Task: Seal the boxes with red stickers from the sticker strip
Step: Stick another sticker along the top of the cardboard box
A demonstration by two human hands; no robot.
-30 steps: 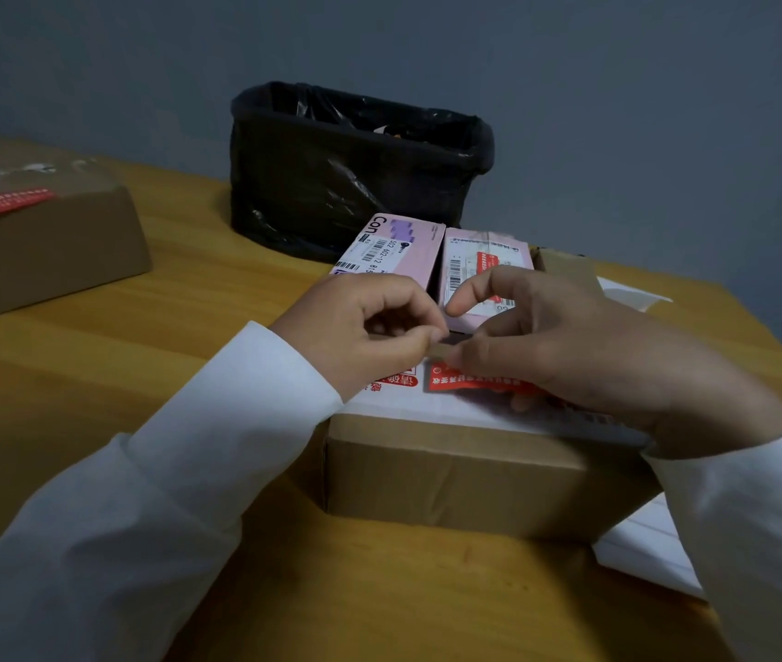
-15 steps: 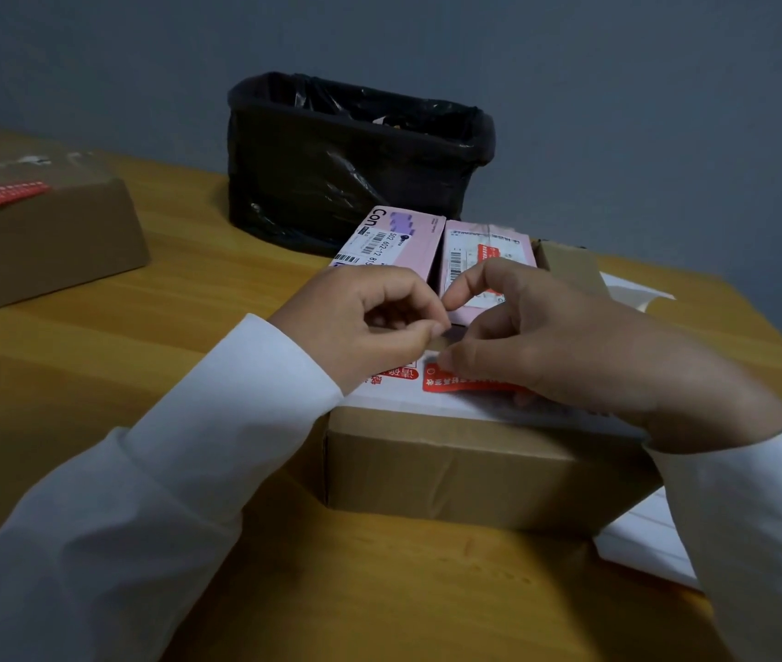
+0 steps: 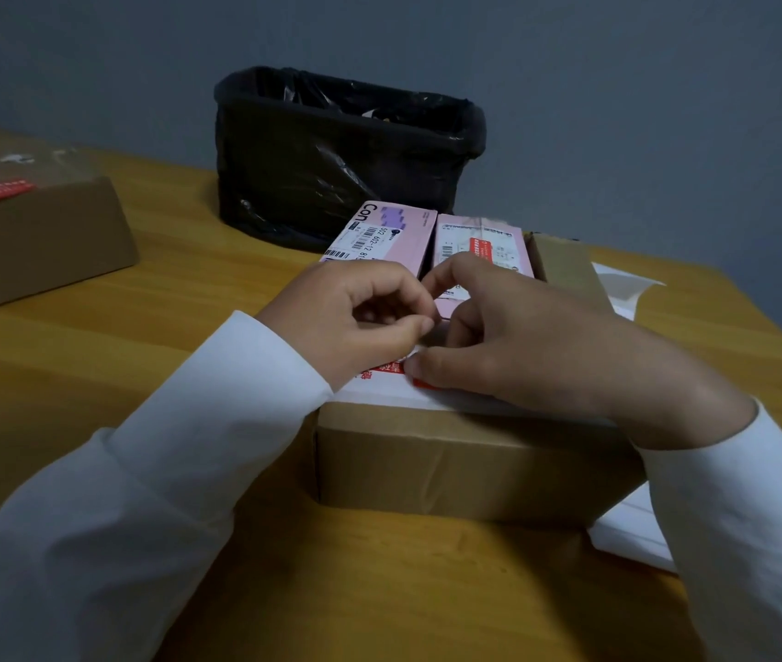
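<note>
Sticker strip (image 3: 382, 391): white backing sheet lying flat on top of the near cardboard box, under both hands; red printed stickers show at its near edge. Flat support presumably chosen so a sticker edge can be lifted cleanly.
Red sticker (image 3: 422, 383): partly visible beneath the right thumb, still on the strip.
Left hand (image 3: 355, 322): fingers curled, thumb and forefinger tips brought together as a pinch above the strip. Whether they hold a peeled sticker edge cannot be told; the spot is shadowed and hidden by the knuckles.
Right hand (image 3: 522, 346): thumb pressed down on the strip, likely pinning it so the sheet does not rise with the peel; forefinger arched toward the left pinch.
Near cardboard box (image 3: 465, 465): on the counter (image 3: 188, 289), serving as work surface.
Pink boxes (image 3: 391, 236): two, side by side just behind the hands; the right one already carries a red sticker.
Far-left cardboard box (image 3: 40, 231): well apart, red sticker across its top.
Black bin (image 3: 332, 155): behind the pink boxes, lined with a bag.
</note>
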